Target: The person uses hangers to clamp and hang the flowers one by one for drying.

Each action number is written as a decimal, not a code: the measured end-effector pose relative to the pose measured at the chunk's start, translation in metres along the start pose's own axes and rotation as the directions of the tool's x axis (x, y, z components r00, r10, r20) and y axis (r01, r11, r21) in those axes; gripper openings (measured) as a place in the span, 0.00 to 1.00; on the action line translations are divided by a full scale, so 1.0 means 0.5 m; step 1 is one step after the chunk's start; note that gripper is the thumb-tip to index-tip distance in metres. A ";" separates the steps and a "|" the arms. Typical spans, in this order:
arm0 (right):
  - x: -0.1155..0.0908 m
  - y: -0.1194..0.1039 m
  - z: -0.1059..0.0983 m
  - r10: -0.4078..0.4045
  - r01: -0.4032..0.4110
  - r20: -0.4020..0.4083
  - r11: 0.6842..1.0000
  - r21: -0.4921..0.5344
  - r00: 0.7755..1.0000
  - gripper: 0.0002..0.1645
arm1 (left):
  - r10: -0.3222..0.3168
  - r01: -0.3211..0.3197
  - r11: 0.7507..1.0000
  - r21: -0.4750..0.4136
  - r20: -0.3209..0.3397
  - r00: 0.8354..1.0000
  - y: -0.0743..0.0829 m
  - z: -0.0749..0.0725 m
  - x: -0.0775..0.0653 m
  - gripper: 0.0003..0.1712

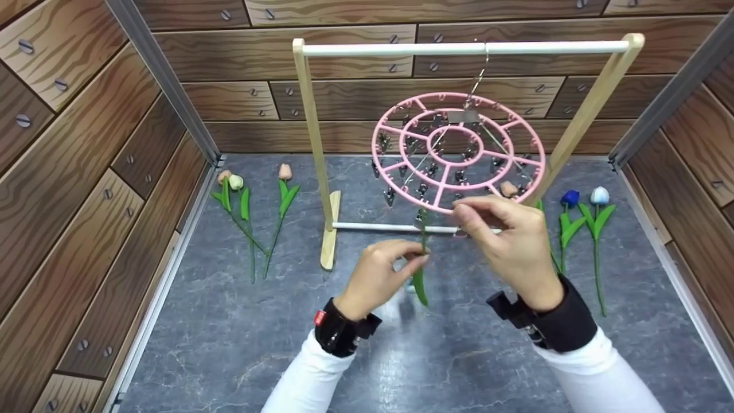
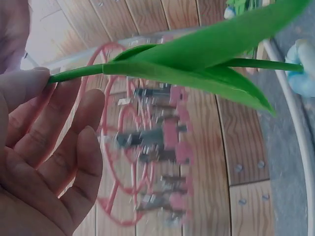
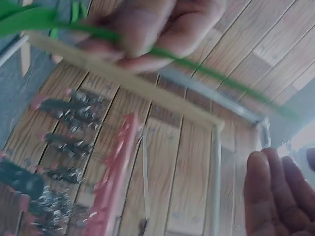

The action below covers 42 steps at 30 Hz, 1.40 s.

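Observation:
My left hand [image 1: 381,275] pinches the stem of a tulip [image 2: 197,73] between thumb and fingertips. The tulip hangs upside down, its green leaves [image 1: 420,287] below the hand and its pale blue bloom [image 2: 301,69] lowest. Its bare stem end points up toward the front rim of a round pink clip hanger [image 1: 441,198], close to a dangling metal clip [image 1: 421,215]. Beside that rim is my right hand [image 1: 516,246], its fingers loosely bent and thumb apart in the right wrist view, with nothing held.
The hanger hooks over the white top bar [image 1: 395,50] of a wooden stand [image 1: 314,126]. Several tulips lie on the grey floor at left, including a peach one [image 1: 285,172]. Blue [image 1: 570,198] and pale blue [image 1: 600,196] tulips lie at right. Wood-patterned walls enclose the space.

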State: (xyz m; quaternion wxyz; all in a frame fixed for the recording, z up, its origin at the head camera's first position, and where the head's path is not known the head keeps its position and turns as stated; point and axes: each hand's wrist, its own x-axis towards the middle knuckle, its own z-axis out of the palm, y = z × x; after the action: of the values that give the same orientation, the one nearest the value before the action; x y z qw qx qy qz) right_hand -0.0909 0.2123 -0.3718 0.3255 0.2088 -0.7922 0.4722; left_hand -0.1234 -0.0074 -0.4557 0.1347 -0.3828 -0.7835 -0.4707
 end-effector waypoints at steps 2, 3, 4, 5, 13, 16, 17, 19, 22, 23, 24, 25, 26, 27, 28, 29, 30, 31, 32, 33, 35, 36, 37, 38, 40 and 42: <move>-0.013 0.013 0.002 0.073 -0.073 0.010 0.996 -0.054 0.997 0.03 | -0.034 0.033 0.999 -0.007 -0.025 0.999 -0.006 -0.014 0.002 0.07; -0.019 0.020 0.005 0.116 -0.113 0.028 0.990 -0.083 0.993 0.04 | -0.050 0.050 0.999 -0.008 -0.040 0.998 -0.008 -0.020 0.003 0.07; -0.027 0.026 0.009 0.159 -0.152 0.051 0.982 -0.115 0.986 0.05 | -0.068 0.067 0.998 -0.012 -0.054 0.996 -0.010 -0.027 0.004 0.07; -0.035 0.033 0.015 0.201 -0.188 0.077 0.970 -0.153 0.976 0.06 | -0.084 0.083 0.996 -0.011 -0.069 0.994 -0.011 -0.034 0.005 0.07; -0.080 0.076 0.090 0.446 -0.395 0.173 0.880 -0.264 0.878 0.28 | -0.136 0.139 0.990 0.011 -0.141 0.981 -0.016 -0.066 0.014 0.04; -0.076 0.089 0.119 0.485 -0.438 0.148 0.859 -0.265 0.862 0.33 | -0.148 0.152 0.988 0.015 -0.148 0.978 -0.016 -0.072 0.017 0.05; -0.074 0.094 0.129 0.493 -0.451 0.141 0.856 -0.251 0.858 0.33 | -0.152 0.156 0.988 0.016 -0.151 0.977 -0.016 -0.073 0.018 0.05; -0.069 0.102 0.148 0.500 -0.463 0.130 0.855 -0.233 0.856 0.31 | -0.162 0.167 0.986 0.019 -0.149 0.975 -0.015 -0.077 0.019 0.05; -0.063 0.115 0.173 0.482 -0.459 0.099 0.868 -0.191 0.871 0.26 | -0.169 0.174 0.984 0.024 -0.142 0.975 -0.015 -0.081 0.021 0.06; -0.061 0.118 0.179 0.470 -0.449 0.084 0.874 -0.187 0.879 0.24 | -0.169 0.174 0.984 0.025 -0.139 0.976 -0.015 -0.082 0.021 0.06; -0.060 0.121 0.184 0.455 -0.437 0.068 0.880 -0.186 0.888 0.22 | -0.168 0.174 0.984 0.028 -0.137 0.976 -0.015 -0.084 0.022 0.06; -0.058 0.124 0.188 0.439 -0.424 0.051 0.888 -0.180 0.897 0.21 | -0.165 0.171 0.985 0.032 -0.136 0.977 -0.016 -0.085 0.023 0.06; -0.056 0.127 0.190 0.422 -0.410 0.035 0.895 -0.176 0.906 0.20 | -0.163 0.169 0.985 0.037 -0.135 0.977 -0.016 -0.086 0.024 0.06; -0.054 0.128 0.191 0.408 -0.398 0.021 0.900 -0.175 0.913 0.19 | -0.162 0.169 0.985 0.041 -0.133 0.978 -0.017 -0.087 0.025 0.06; -0.053 0.129 0.191 0.394 -0.387 0.012 0.906 -0.174 0.919 0.17 | -0.162 0.169 0.985 0.046 -0.132 0.978 -0.017 -0.088 0.025 0.06; -0.052 0.130 0.190 0.385 -0.379 0.005 0.909 -0.173 0.923 0.17 | -0.161 0.169 0.984 0.050 -0.131 0.978 -0.018 -0.089 0.025 0.06; -0.051 0.131 0.189 0.378 -0.373 0.000 0.912 -0.170 0.926 0.16 | -0.163 0.171 0.984 0.054 -0.129 0.978 -0.018 -0.091 0.024 0.06; -0.049 0.131 0.186 0.374 -0.370 -0.003 0.915 -0.165 0.927 0.16 | -0.165 0.173 0.983 0.056 -0.128 0.978 -0.019 -0.091 0.026 0.06; -0.048 0.131 0.183 0.372 -0.368 -0.006 0.916 -0.163 0.928 0.16 | -0.168 0.177 0.983 0.059 -0.127 0.978 -0.019 -0.092 0.027 0.05; -0.047 0.132 0.179 0.371 -0.367 -0.006 0.916 -0.164 0.929 0.17 | -0.172 0.181 0.982 0.059 -0.126 0.977 -0.019 -0.093 0.029 0.05; -0.045 0.135 0.173 0.377 -0.372 0.002 0.914 -0.160 0.926 0.18 | -0.180 0.188 0.980 0.059 -0.124 0.976 -0.020 -0.093 0.033 0.04; -0.045 0.138 0.170 0.383 -0.377 0.007 0.913 -0.154 0.924 0.18 | -0.183 0.191 0.980 0.060 -0.121 0.976 -0.021 -0.093 0.036 0.04; -0.045 0.140 0.167 0.392 -0.386 0.012 0.911 -0.144 0.920 0.17 | -0.186 0.194 0.979 0.060 -0.118 0.975 -0.021 -0.093 0.038 0.04; -0.045 0.143 0.165 0.403 -0.397 0.016 0.908 -0.135 0.915 0.17 | -0.187 0.195 0.979 0.063 -0.113 0.976 -0.022 -0.092 0.040 0.04; -0.046 0.149 0.160 0.443 -0.439 0.025 0.893 -0.104 0.896 0.16 | -0.187 0.195 0.978 0.071 -0.105 0.977 -0.022 -0.091 0.045 0.04; -0.048 0.155 0.154 0.493 -0.490 0.027 0.869 -0.066 0.870 0.15 | -0.188 0.195 0.978 0.074 -0.098 0.977 -0.023 -0.090 0.050 0.04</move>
State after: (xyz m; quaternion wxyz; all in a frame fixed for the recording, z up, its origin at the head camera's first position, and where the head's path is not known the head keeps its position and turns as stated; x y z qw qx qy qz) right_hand -0.1479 0.1809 -0.4626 0.1833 0.0012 -0.8392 0.5120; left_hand -0.1552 -0.0363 -0.4250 0.1399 -0.2778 -0.8286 -0.4654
